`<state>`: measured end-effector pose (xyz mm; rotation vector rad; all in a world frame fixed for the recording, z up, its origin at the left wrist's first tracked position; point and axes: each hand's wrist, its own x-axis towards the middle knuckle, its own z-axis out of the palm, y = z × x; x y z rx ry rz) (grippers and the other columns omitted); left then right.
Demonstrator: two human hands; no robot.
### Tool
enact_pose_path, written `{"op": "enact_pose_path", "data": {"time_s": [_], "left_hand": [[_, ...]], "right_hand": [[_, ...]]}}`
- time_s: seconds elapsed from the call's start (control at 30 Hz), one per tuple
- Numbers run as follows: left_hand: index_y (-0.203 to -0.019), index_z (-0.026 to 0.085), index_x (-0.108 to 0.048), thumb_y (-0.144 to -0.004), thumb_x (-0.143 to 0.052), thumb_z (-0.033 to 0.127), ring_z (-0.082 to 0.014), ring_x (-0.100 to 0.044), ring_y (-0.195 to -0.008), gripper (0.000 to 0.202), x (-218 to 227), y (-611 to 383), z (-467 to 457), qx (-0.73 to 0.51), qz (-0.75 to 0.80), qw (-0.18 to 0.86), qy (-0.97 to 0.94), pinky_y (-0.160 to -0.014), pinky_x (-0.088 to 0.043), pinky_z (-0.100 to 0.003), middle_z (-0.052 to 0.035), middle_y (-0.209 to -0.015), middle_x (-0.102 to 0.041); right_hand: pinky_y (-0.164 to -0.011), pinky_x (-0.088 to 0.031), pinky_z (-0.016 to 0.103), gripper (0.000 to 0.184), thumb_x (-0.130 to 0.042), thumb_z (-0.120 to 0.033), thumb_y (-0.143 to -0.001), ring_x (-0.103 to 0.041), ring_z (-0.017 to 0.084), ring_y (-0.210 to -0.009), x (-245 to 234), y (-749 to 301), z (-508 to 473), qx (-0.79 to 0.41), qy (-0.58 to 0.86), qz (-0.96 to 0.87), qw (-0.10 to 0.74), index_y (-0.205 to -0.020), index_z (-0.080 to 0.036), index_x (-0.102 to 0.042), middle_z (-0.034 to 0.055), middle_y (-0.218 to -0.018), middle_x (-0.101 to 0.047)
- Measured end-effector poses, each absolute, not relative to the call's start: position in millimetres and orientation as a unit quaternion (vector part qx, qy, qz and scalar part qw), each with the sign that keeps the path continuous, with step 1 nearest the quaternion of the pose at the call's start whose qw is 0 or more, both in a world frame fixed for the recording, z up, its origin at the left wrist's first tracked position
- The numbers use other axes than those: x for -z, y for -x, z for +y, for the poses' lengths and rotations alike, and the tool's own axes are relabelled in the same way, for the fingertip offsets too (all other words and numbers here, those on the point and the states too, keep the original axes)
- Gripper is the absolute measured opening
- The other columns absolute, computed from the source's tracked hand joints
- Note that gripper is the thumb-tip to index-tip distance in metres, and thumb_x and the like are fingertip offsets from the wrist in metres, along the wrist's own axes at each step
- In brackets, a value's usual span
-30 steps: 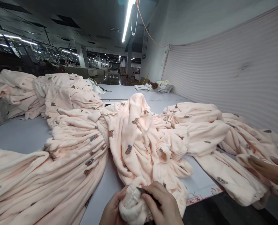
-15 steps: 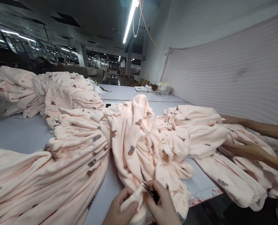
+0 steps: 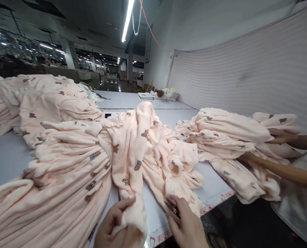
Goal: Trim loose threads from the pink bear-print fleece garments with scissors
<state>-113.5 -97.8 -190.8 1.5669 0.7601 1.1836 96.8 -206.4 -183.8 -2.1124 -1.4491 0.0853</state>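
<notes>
A peach fleece garment (image 3: 140,151) printed with small bears lies bunched on the white table (image 3: 3,158) in front of me. My left hand (image 3: 114,224) is closed on its near end, with a fold of fleece wrapped over the fingers. My right hand (image 3: 186,224) rests on another fold just to the right, its fingers curled. Dark tips of small snips (image 3: 173,208) show under those fingers.
More of the same garments are heaped at the left (image 3: 65,172) and back left (image 3: 39,103). At the right another person's arm (image 3: 279,170) and hand (image 3: 279,136) hug a stack of garments (image 3: 225,131). Papers (image 3: 166,94) lie far back. A striped white sheet (image 3: 246,69) covers the wall.
My hands have moved apart, and the cuff I was snipping now hangs from my left hand. The other person has gathered the right-hand garments into a stack. My view has shifted right.
</notes>
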Motion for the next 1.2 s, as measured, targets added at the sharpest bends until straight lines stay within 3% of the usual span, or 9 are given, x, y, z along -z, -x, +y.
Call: {"op": "enact_pose_path", "data": {"time_s": [0.1,0.17,0.27,0.37,0.47,0.6,0.8,1.0,1.2], "left_hand": [[-0.074,0.023,-0.048,-0.068,-0.047,0.011,-0.0200,-0.060,-0.084,0.014,178,119,-83,-0.378,0.288,0.578,-0.664,-0.074,-0.045,-0.026,-0.0004,-0.083,-0.062],[-0.079,0.022,-0.056,-0.067,-0.049,0.014,-0.0189,-0.058,-0.074,0.017,170,112,-78,-0.267,0.270,0.573,-0.727,-0.065,-0.044,-0.024,0.0012,-0.073,-0.058],[-0.103,0.021,-0.062,-0.071,-0.055,0.025,-0.0205,-0.059,-0.074,0.033,165,84,-83,-0.155,0.294,0.524,-0.785,-0.062,-0.045,-0.025,-0.0008,-0.075,-0.062],[-0.126,0.019,-0.050,-0.072,-0.059,0.032,-0.0249,-0.061,-0.089,0.056,166,50,-95,-0.155,0.340,0.460,-0.806,-0.075,-0.046,-0.030,-0.0067,-0.094,-0.065],[-0.114,0.019,-0.056,-0.071,-0.057,0.027,-0.0258,-0.061,-0.098,0.043,169,25,-99,-0.166,0.323,0.467,-0.806,-0.083,-0.044,-0.032,-0.0088,-0.105,-0.066],[-0.100,0.018,-0.062,-0.072,-0.054,0.024,-0.0244,-0.064,-0.089,0.029,176,15,-98,-0.173,0.304,0.537,-0.767,-0.077,-0.047,-0.030,-0.0071,-0.090,-0.071],[-0.092,0.018,-0.062,-0.080,-0.050,0.037,-0.0223,-0.062,-0.082,0.025,183,36,-92,-0.330,0.328,0.553,-0.691,-0.073,-0.047,-0.027,-0.0042,-0.080,-0.067],[-0.108,0.021,-0.063,-0.075,-0.061,0.033,-0.0247,-0.058,-0.102,0.035,163,55,-76,-0.378,0.324,0.635,-0.591,-0.078,-0.046,-0.025,-0.0069,-0.105,-0.067],[-0.094,0.017,-0.070,-0.070,-0.070,0.032,-0.0156,-0.059,-0.065,0.028,147,57,-68,-0.270,0.122,0.879,-0.374,-0.063,-0.044,-0.023,-0.0007,-0.071,-0.066]], "right_hand": [[-0.056,-0.044,0.029,0.035,-0.046,-0.014,-0.080,-0.065,0.022,-0.067,197,-119,-208,0.016,0.865,-0.454,0.213,-0.113,-0.020,-0.057,0.0093,-0.099,-0.063],[-0.058,-0.043,0.027,0.029,-0.047,-0.012,-0.079,-0.065,0.021,-0.071,197,-126,-207,0.011,0.873,-0.440,0.212,-0.102,-0.022,-0.061,0.0055,-0.094,-0.064],[-0.069,-0.043,0.026,0.017,-0.050,-0.016,-0.080,-0.062,0.019,-0.082,189,-122,-203,-0.053,0.839,-0.433,0.325,-0.091,-0.023,-0.061,0.0013,-0.088,-0.064],[-0.070,-0.043,0.025,0.010,-0.051,-0.025,-0.084,-0.058,0.018,-0.076,182,-111,-201,-0.152,0.772,-0.403,0.467,-0.082,-0.019,-0.059,0.0005,-0.078,-0.061],[-0.062,-0.041,0.023,0.022,-0.055,-0.038,-0.084,-0.051,0.015,-0.068,175,-100,-196,-0.231,0.712,-0.355,0.560,-0.074,-0.018,-0.054,-0.0026,-0.068,-0.051],[-0.057,-0.036,0.022,0.032,-0.061,-0.045,-0.080,-0.042,0.013,-0.063,169,-90,-185,-0.255,0.662,-0.313,0.632,-0.067,-0.018,-0.049,-0.0047,-0.063,-0.042],[-0.055,-0.035,0.022,0.024,-0.056,-0.037,-0.082,-0.045,0.013,-0.058,146,-90,-177,-0.108,0.728,-0.385,0.556,-0.067,-0.018,-0.054,-0.0036,-0.060,-0.049],[-0.055,-0.037,0.023,0.007,-0.051,-0.024,-0.082,-0.051,0.014,-0.057,118,-86,-163,0.033,0.745,-0.484,0.457,-0.076,-0.021,-0.055,-0.0022,-0.064,-0.056],[-0.051,-0.037,0.021,0.004,-0.048,-0.019,-0.080,-0.050,0.013,-0.053,112,-82,-144,0.046,0.770,-0.498,0.395,-0.076,-0.022,-0.048,-0.0045,-0.061,-0.052]]}}
